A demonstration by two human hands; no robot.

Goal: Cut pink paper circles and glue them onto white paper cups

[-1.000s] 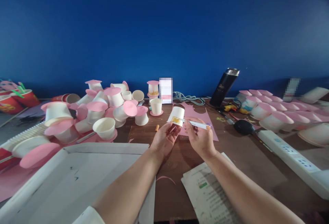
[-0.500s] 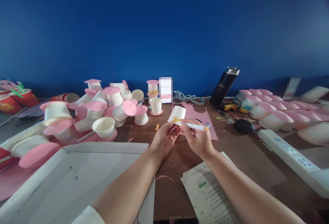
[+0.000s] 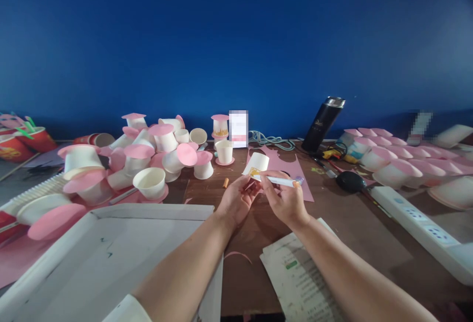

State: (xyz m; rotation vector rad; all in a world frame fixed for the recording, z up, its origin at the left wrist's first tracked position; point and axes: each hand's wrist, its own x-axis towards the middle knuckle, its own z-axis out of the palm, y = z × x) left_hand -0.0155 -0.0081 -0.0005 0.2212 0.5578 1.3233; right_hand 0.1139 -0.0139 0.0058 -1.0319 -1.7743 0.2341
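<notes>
Head view showed a blue wall (image 3: 236, 41) behind a brown table (image 3: 369, 233), over which two hands worked close together: the left hand (image 3: 235, 201) gripped a tilted paper cup (image 3: 257, 161), the right hand (image 3: 290, 206) pinched a white marker (image 3: 279, 181) at its gold marking (image 3: 253, 171).

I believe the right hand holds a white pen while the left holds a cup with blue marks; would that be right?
Not quite: in the head view, the marks on the cup are golden yellow, not blue. The rest stands.
</notes>
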